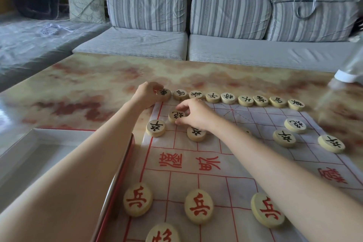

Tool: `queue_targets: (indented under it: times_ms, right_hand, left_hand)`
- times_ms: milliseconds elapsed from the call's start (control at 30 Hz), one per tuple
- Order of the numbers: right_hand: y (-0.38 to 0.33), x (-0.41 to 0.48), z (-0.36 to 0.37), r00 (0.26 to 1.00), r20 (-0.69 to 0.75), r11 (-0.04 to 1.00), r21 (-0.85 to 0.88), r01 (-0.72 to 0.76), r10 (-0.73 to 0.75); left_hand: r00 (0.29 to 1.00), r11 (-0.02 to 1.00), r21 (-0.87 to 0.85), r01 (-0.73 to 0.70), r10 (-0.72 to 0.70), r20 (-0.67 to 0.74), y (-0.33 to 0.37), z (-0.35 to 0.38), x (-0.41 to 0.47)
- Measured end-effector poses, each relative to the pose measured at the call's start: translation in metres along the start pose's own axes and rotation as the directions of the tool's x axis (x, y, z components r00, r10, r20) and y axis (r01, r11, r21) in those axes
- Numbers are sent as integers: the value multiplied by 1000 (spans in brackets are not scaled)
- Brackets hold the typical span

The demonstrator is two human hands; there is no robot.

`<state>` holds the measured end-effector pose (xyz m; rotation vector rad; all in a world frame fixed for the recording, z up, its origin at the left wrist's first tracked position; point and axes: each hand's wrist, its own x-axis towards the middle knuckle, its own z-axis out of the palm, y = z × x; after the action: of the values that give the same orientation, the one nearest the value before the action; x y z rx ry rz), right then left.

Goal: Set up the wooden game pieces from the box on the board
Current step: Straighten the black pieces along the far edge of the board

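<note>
A thin white board (196, 175) with red grid lines lies on the table. Round wooden pieces with black characters form a row along its far edge, and more stand a little nearer. My left hand (147, 92) grips the leftmost piece of that row (164, 93) at the far left corner. My right hand (193, 113) pinches a black-marked piece (175, 116) just below it, on the board's second row area. Pieces with red characters (198, 206) stand on the near half. The box (29, 155), white inside with a red rim, lies at the left under my left forearm.
The table top (88, 84) is glossy marbled beige and red. A grey striped sofa (186, 25) runs behind it. A clear plastic bottle with a white cap (347, 73) lies at the table's far right edge.
</note>
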<state>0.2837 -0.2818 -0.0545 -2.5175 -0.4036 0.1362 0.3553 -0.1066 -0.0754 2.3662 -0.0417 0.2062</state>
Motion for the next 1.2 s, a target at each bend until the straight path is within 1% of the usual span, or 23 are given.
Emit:
queue_targets:
  times_ms: [233, 467, 533, 600, 667, 700, 733, 800, 833, 933, 1000, 1100, 1200]
  right_hand:
    - [2, 0, 0, 1000, 5, 1000, -20, 18, -17]
    - [5, 0, 2, 1000, 12, 1000, -10, 23, -23]
    - [6, -1, 1, 999, 19, 999, -21, 33, -33]
    - [10, 0, -6, 999, -11, 1000, 1, 31, -31]
    - [16, 7, -18, 998, -69, 1000, 24, 4, -2]
    - [21, 12, -25, 995, -100, 1000, 18, -17, 19]
    - [25, 16, -31, 992, -121, 999, -5, -37, 36]
    - [32, 24, -41, 988, -140, 993, -91, -76, 63]
    - [35, 28, -44, 987, -140, 986, -138, -93, 73]
    - [39, 37, -44, 990, -118, 964, -244, -102, 75]
    - [40, 41, -43, 993, -95, 960, -265, -89, 65]
    - [42, 51, -39, 997, -68, 954, -297, -47, 28]
    - [45, 60, -34, 992, -125, 943, -329, -46, 4]
  left_hand:
    - [1000, 1000, -2, 16, -16, 12, 0, 0, 0]
    - [1000, 1000, -18, 14, -15, -21, 0, 2, -2]
    - [1000, 1000, -19, 20, -20, 1, -1, 1, -1]
    - [1000, 999, -26, 20, -19, 13, -1, -1, 0]
    - [998, 999, 9, -37, 37, -42, 4, -3, 1]
    - [993, 995, 42, -93, 95, -66, 9, -4, 1]
    - [986, 986, 73, -153, 157, -61, 15, -4, 2]
    - [970, 961, 129, -244, 245, 10, 29, -2, 3]
    - [963, 951, 153, -269, 264, 50, 34, 0, 3]
    - [943, 922, 213, -323, 294, 156, 43, 10, 4]
    - [932, 906, 241, -348, 307, 191, 43, 17, 4]
    - [937, 909, 243, -339, 302, 178, 40, 21, 3]
    - [938, 892, 290, -346, 322, 126, 39, 23, 3]
